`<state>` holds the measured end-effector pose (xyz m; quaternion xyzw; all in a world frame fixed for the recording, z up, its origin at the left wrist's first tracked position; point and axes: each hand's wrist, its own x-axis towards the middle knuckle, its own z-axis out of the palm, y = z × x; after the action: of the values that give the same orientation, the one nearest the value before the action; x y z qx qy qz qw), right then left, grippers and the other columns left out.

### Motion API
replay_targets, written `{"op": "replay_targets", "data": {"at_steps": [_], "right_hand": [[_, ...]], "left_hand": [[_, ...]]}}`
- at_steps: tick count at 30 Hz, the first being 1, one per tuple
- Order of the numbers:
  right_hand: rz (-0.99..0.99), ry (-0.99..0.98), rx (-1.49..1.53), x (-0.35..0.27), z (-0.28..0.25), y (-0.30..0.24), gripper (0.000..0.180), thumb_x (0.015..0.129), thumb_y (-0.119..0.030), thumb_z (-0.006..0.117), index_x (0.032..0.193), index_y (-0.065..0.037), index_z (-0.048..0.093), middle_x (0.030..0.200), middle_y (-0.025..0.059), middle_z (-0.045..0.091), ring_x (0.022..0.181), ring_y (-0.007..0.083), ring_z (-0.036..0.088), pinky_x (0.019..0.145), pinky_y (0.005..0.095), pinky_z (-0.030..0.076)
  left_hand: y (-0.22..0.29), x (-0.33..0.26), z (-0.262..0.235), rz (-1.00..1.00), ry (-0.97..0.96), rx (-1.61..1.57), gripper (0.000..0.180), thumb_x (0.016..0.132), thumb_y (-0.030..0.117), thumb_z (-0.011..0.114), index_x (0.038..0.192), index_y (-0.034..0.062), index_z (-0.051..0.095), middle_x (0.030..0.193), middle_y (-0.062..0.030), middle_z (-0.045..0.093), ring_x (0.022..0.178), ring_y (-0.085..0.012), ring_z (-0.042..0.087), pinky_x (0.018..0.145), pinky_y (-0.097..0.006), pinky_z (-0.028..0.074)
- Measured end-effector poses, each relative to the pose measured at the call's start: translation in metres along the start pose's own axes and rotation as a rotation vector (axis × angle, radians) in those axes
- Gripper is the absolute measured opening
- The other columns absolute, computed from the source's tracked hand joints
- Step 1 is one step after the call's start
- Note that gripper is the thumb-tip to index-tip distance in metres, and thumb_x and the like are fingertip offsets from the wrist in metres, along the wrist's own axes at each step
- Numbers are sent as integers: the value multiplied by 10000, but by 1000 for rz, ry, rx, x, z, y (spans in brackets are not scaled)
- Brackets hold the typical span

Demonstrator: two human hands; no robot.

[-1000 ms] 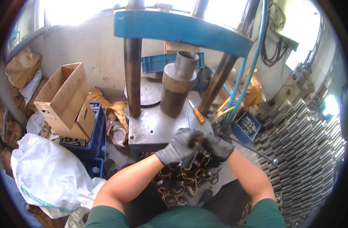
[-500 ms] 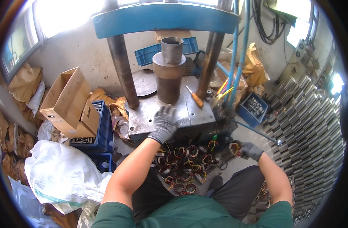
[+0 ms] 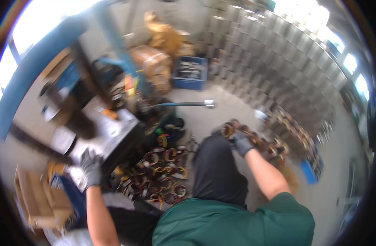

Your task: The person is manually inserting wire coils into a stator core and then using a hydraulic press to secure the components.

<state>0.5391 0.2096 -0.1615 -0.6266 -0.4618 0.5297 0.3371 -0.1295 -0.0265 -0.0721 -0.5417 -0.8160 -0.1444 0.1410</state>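
The view is tilting hard to the right and blurring, so fine detail is hard to read. The right hand [image 3: 240,142], in a grey glove, is reaching out over the person's dark trouser knee and closing its fingers on a round wound coil [image 3: 228,130], copper and red, at the near end of a row of coils [image 3: 278,143] lying on the concrete floor [image 3: 237,110]. The left hand [image 3: 90,166], also gloved in grey, is pressing down on the front edge of the grey steel desk [image 3: 110,135] of the press; its fingers are curled over the edge and nothing shows inside them. Between the person's legs and the desk, a heap of coils [image 3: 157,176] is lying on the floor, with yellow, red and white sleeves sticking out.

For packages: a blue plastic crate [image 3: 191,73] is sitting on the floor at the upper middle, full of small dark parts. Just left of it, brown bundles wrapped in paper and tape [image 3: 149,61] are piling up, with a yellow-brown one behind. At lower left a brown cardboard box [image 3: 36,201] is standing open beside another blue crate [image 3: 71,192]. A small blue flat thing [image 3: 308,172] is lying on the floor at right. Any labels are too blurred to tell.

Across the upper right, stacks of grey metal pieces [image 3: 274,61] are lining the wall in rows. The press's blue crossbeam [image 3: 36,69] is sweeping across the upper left, with bright windows glaring behind it.
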Motion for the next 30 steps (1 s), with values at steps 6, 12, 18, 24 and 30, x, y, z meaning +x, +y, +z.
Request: {"op": "replay_targets", "data": {"at_steps": [6, 12, 18, 24, 30], "right_hand": [[282, 242, 382, -38, -14, 55, 102, 923, -190, 569, 884, -104, 609, 696, 73, 656, 472, 178, 553, 437, 334, 468], [385, 539, 574, -44, -53, 95, 114, 941, -179, 560, 881, -100, 616, 689, 64, 660, 487, 179, 591, 440, 341, 524], [241, 915, 692, 45, -88, 149, 160, 948, -210, 570, 928, -64, 632, 747, 93, 685, 502, 207, 613, 403, 361, 481], [194, 1327, 472, 139, -141, 196, 306, 943, -246, 648, 1072, 28, 698, 984, 214, 756, 864, 313, 731, 781, 399, 558], [488, 1332, 338, 138, -102, 129, 501, 941, -376, 711, 1213, 43, 680, 1164, 224, 750, 1037, 390, 716, 929, 456, 540]], "left_hand": [[47, -26, -26, -29, -89, -237, 644, 952, 210, 686, 1520, 11, 457, 1391, -285, 577, 1303, -461, 528, 1139, -520, 399], [119, -72, -44, 339, -389, -325, 592, 789, 82, 789, 1354, 82, 612, 1133, -180, 695, 1121, -385, 641, 1013, -504, 483], [139, -85, -44, 327, -619, -478, 450, 721, 29, 795, 1164, 45, 720, 940, -129, 735, 841, -284, 730, 797, -398, 578], [128, -83, -15, 222, -804, -326, 385, 839, 293, 820, 1178, 124, 747, 938, -130, 767, 872, -334, 719, 810, -454, 559], [125, -87, -39, 207, -931, -115, 376, 864, 360, 785, 1193, 182, 744, 985, -128, 772, 942, -328, 719, 878, -463, 553]]}}
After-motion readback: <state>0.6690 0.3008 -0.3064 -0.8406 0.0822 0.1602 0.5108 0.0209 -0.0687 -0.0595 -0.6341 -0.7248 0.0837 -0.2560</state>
